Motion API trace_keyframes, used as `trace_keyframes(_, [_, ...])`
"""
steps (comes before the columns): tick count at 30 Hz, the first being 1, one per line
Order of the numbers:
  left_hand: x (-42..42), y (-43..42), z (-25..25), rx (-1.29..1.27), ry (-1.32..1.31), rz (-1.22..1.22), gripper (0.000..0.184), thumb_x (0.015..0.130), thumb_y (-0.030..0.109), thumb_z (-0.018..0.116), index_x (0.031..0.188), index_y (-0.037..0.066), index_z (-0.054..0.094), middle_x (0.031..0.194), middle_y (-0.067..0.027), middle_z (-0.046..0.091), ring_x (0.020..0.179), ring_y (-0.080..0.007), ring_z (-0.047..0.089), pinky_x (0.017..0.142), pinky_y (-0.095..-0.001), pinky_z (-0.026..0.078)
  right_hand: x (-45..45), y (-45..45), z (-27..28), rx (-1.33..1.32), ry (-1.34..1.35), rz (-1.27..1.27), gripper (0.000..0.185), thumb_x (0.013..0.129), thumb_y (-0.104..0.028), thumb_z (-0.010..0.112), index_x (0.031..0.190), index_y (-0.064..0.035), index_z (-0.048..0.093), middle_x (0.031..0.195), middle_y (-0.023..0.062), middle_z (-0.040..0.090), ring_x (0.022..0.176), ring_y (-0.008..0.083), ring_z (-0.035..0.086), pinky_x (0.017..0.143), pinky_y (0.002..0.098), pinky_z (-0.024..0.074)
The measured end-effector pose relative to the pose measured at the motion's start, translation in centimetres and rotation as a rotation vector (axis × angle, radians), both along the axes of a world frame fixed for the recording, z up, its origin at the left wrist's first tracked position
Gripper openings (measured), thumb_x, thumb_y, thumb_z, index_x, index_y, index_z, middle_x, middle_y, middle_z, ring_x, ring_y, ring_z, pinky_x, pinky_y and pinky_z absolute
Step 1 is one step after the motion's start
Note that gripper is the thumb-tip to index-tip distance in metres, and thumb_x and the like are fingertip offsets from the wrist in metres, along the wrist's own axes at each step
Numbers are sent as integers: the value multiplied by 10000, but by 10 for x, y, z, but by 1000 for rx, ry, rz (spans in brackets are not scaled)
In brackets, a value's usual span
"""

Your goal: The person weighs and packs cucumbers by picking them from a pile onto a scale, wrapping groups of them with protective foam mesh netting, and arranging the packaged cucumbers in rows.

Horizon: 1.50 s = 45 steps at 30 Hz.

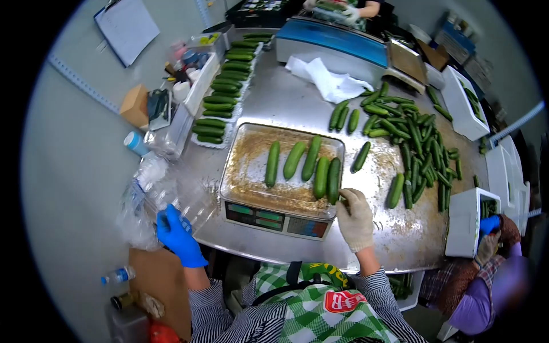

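On the weighing scale, several green cucumbers lie side by side on its stained metal pan. My right hand, in a whitish glove, is at the pan's lower right corner, its bent fingers at the near end of the rightmost cucumber. My left hand, in a blue glove, is held left of the scale with fingers curled in. Whether it holds anything is hard to make out. Clear plastic packaging lies just behind and beside it.
White trays of cucumbers line the table's left side. A large cucumber pile covers the right. A white cloth lies before a blue-topped machine. A co-worker reaches into a white foam box; another person's gloved hands are at the back.
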<state>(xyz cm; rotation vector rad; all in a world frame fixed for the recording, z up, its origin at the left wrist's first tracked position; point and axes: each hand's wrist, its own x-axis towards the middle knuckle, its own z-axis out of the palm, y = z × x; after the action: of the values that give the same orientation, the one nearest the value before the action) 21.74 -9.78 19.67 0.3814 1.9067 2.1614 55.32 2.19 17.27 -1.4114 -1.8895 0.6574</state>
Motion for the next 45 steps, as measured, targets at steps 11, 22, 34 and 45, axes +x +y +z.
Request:
trace_keyframes(11, [-10, -2, -8, -150, 16, 53, 266, 1010, 246, 599, 810, 76, 555, 668, 43, 454, 555, -50, 393, 488, -227, 318, -3, 0, -16, 97, -309, -9, 501, 793, -190, 751, 1234, -33, 574, 1313, 329, 496, 1160, 454, 543, 986, 509, 436])
trace_keyframes(22, [-18, 14, -31, -297, 668, -139, 138, 891, 20, 711, 974, -5, 604, 902, -20, 569, 842, -123, 515, 820, -263, 443, -50, 25, -20, 53, -588, -2, 712, 734, -306, 798, 1322, -30, 506, 1444, 303, 378, 1310, 448, 400, 1000, 563, 369])
trace_keyframes(34, [-53, 32, -50, 366, -98, -651, 213, 962, 79, 601, 1170, 31, 595, 1006, -96, 636, 871, -209, 591, 819, -368, 484, -61, 30, -22, 29, -603, -19, 690, 750, -396, 783, 1272, 2, 571, 1435, 277, 418, 1309, 429, 409, 1003, 547, 361])
trace_keyframes(45, [0, 54, -35, 120, -618, -771, 487, 1029, 504, 460, 680, 165, 476, 515, 32, 357, 417, -89, 321, 399, -267, 256, -76, 45, 28, 6, -611, 143, 903, 697, -393, 848, 1399, -60, 387, 1366, 225, 446, 1249, 349, 464, 935, 487, 416])
